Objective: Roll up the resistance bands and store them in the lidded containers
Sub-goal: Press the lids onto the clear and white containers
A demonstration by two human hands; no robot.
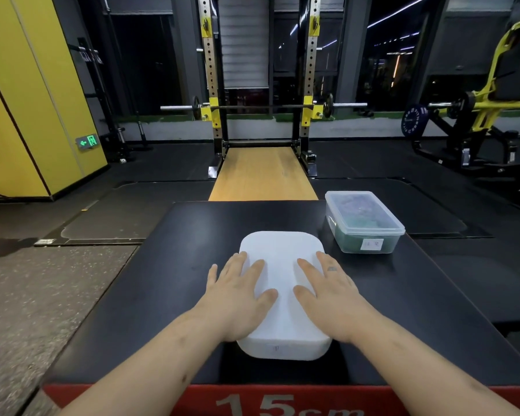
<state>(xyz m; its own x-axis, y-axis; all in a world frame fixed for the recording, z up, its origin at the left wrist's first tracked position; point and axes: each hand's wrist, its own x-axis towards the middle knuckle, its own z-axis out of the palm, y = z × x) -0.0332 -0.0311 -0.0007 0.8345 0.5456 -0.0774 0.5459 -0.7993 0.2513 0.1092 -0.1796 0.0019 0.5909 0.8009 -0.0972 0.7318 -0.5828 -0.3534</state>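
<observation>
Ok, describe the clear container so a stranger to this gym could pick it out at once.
Find the black-topped box with the red front, before the squat rack. Two lidded containers sit on it. The clear container is the far right one, showing green and purple contents, unlike the opaque white container nearer the middle.

Both bare forearms (162, 355) reach straight forward, side by side. The left hand (237, 298) and right hand (332, 297) lie palm down, fingers straight and slightly spread, thumbs pointing toward each other.

Squat rack (211, 70), barbell (261, 107), plyo box (168, 265).
</observation>
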